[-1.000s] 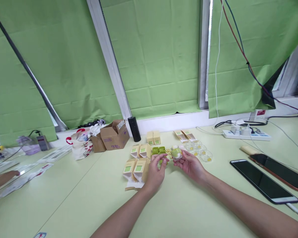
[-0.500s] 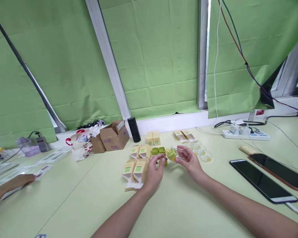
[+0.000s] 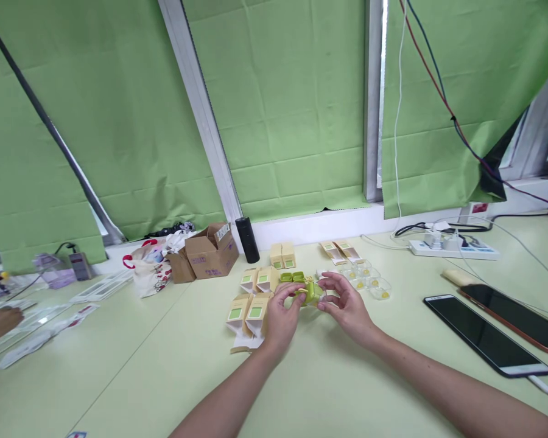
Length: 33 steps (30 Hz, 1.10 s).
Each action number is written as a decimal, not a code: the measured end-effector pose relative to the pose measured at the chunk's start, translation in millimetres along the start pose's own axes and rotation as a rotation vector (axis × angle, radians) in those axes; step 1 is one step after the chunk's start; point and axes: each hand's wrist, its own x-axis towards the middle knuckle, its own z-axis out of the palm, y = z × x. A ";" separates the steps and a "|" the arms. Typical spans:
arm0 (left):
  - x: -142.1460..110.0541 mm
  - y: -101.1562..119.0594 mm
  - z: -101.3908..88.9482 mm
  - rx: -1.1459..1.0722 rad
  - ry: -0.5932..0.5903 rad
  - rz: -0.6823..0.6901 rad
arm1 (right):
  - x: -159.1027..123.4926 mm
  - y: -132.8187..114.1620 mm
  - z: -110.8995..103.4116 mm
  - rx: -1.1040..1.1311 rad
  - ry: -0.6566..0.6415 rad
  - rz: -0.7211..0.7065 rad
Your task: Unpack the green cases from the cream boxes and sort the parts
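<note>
A small rounded green case point(image 3: 311, 292), with a yellowish bit at its top, is held just above the table between both hands. My left hand point(image 3: 283, 316) grips its left side with thumb and fingertips. The thumb and fingers of my right hand point(image 3: 347, 307) close on its right edge, where a small pale part shows. Just behind the case stand green square containers point(image 3: 292, 277). Beside my left hand are open cream cartons point(image 3: 246, 313) with green labels. To the right of the case lie clear domed shells point(image 3: 369, 283) with yellow bits inside.
More cartons point(image 3: 282, 255) and a black cylinder point(image 3: 247, 240) stand at the back, near a cardboard box point(image 3: 212, 250) and a cloth bag point(image 3: 150, 271). Phones point(image 3: 486, 334) and a power strip point(image 3: 454, 248) lie right. Another person's hand point(image 3: 2, 325) is over white trays at far left.
The green case has come lower and left, into my left fingers. My right hand has followed it slightly left and closed in. The other person's hand has moved left.
</note>
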 end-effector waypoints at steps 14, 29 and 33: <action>-12.1 8.7 3.1 0.163 -0.032 0.094 | -8.7 -0.7 -0.5 -0.376 -0.176 -0.078; -14.4 12.4 2.8 0.248 0.001 0.224 | -6.3 0.1 -3.3 -0.450 -0.152 -0.174; -13.8 15.2 3.0 0.188 0.025 0.217 | -6.3 -0.4 -4.1 -0.442 -0.143 -0.203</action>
